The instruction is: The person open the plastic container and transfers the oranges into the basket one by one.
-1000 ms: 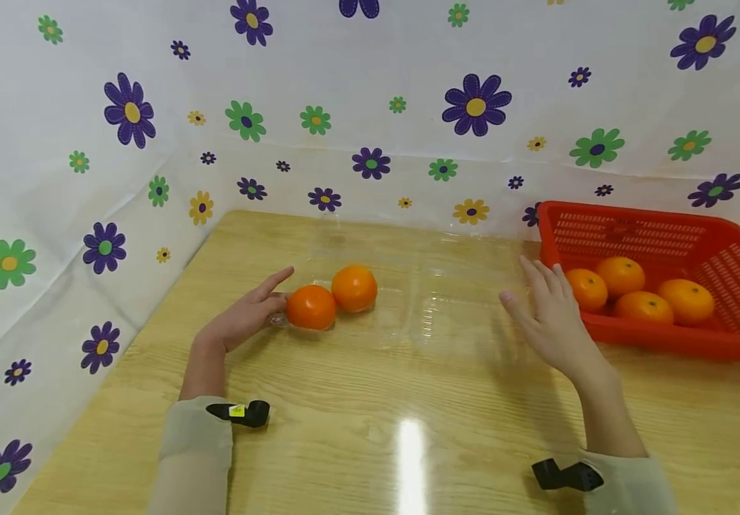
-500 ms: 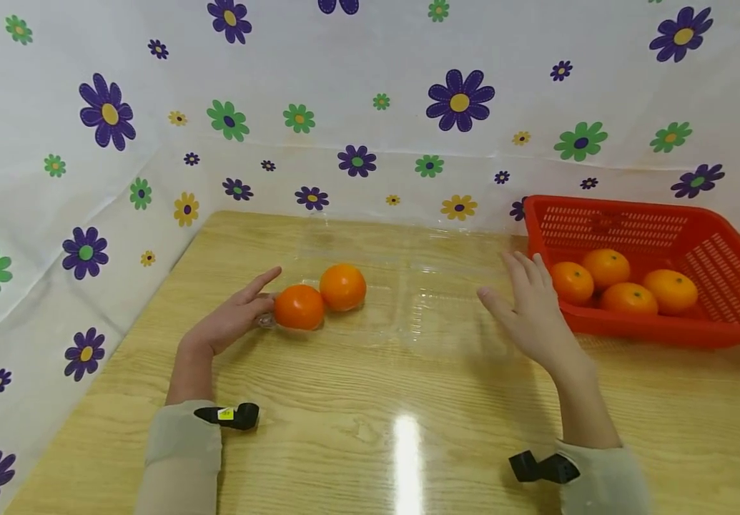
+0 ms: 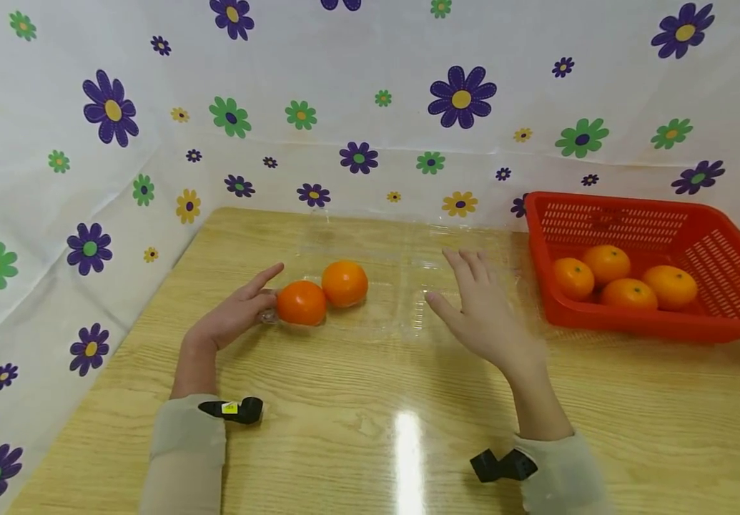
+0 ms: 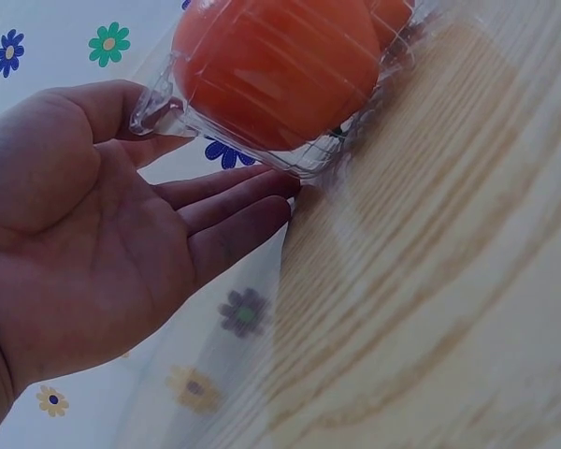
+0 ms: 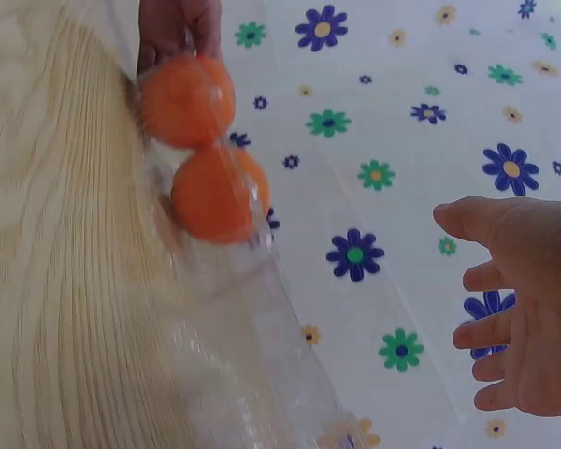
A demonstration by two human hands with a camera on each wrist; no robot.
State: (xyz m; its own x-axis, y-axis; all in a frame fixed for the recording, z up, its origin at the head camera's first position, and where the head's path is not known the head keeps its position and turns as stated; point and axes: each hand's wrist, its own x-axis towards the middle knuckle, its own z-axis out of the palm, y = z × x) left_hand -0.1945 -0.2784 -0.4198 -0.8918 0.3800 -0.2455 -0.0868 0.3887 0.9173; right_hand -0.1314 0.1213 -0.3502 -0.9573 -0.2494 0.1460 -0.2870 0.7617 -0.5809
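My left hand is at the left end of a clear plastic container, its thumb and a finger pinching a small tab. Other fingers of that hand touch the container's side in the left wrist view. Two oranges sit inside, touching: a left orange close to my left fingers and a right orange just behind it. My right hand hovers over the container's right part with fingers spread and nothing held. The transparent edges are hard to make out.
A red plastic basket with several oranges stands to the right. The wooden table ends against a flower-patterned sheet at the back and left.
My right hand has moved left, away from the red basket and over the container. My left hand stays at the container's left end. The head view has shifted slightly.
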